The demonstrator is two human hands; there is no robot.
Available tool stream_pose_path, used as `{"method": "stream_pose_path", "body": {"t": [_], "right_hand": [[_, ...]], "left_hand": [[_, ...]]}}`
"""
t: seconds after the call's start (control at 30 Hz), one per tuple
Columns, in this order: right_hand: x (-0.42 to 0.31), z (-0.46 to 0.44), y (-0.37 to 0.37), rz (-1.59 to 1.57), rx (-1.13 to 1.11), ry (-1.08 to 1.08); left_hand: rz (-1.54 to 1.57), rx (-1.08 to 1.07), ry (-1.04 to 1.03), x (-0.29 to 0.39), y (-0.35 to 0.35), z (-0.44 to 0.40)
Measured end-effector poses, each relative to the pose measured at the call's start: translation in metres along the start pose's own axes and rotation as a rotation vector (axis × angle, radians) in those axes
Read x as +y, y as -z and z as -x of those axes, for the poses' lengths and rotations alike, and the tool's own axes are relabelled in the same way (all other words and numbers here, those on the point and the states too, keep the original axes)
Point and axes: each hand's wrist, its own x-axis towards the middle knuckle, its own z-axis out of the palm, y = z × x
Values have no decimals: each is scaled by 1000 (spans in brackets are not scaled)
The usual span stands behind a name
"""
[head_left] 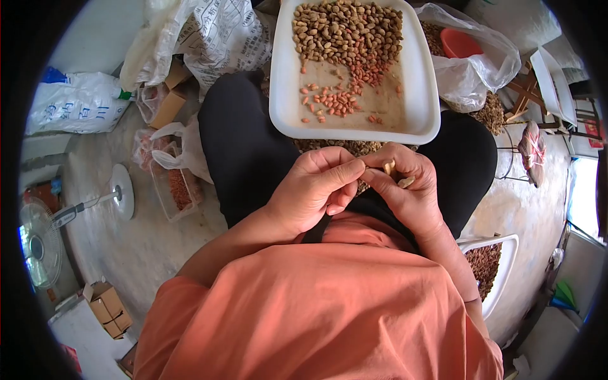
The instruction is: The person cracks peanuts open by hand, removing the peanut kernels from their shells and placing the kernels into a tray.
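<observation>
My left hand (320, 185) and my right hand (405, 187) meet fingertip to fingertip above my lap. The left thumb and index finger are pinched together; what lies between them is too small to make out. In my right hand, pale peanut shell pieces (405, 182) sit against the palm under curled fingers. Just beyond the hands, a white tray (354, 134) rests across my knees. Unshelled peanuts (345, 31) fill its far part, and red shelled kernels (339, 103) are scattered nearer to me.
Shell debris (335, 145) lies below the tray. At the left are a clear box of kernels (179, 189), a fan (43, 244) and a cardboard box (107, 309). To the right stand a plastic bag with a red bowl (460, 43) and a white tray of skins (506, 272).
</observation>
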Motion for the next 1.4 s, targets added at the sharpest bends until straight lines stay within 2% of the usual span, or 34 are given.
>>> {"method": "stream_pose_path", "body": {"t": [0.1, 0.23, 0.33, 0.47, 0.57, 0.7, 0.87, 0.93, 1.07, 1.13, 1.4], "right_hand": [[2, -10, 1, -36, 30, -16], [1, -22, 0, -162, 62, -110], [10, -30, 2, -111, 102, -60], [5, -36, 5, -282, 123, -133], [11, -37, 10, -424, 162, -260], [21, -43, 10, -561, 241, -281], [15, -53, 13, -669, 287, -247], [16, -54, 15, -705, 289, -239], [22, -52, 19, -816, 183, -227], [26, -51, 18, -834, 212, -269], [26, -48, 14, -836, 231, -275]], "left_hand": [[-51, 25, -79, 1, -2, -9], [133, 87, -21, 8, -6, -22], [182, 71, -24, 11, -3, -30], [165, 70, -5, 17, -5, -39], [31, 106, -35, 16, -9, -46], [-306, 172, -295, 3, -14, -63], [-297, 223, -338, 8, -25, -79], [-289, 174, -345, 13, -25, -81], [-23, 114, -192, 16, -20, -79], [62, 94, -145, 15, -15, -78], [152, 133, -140, 11, -18, -76]]}}
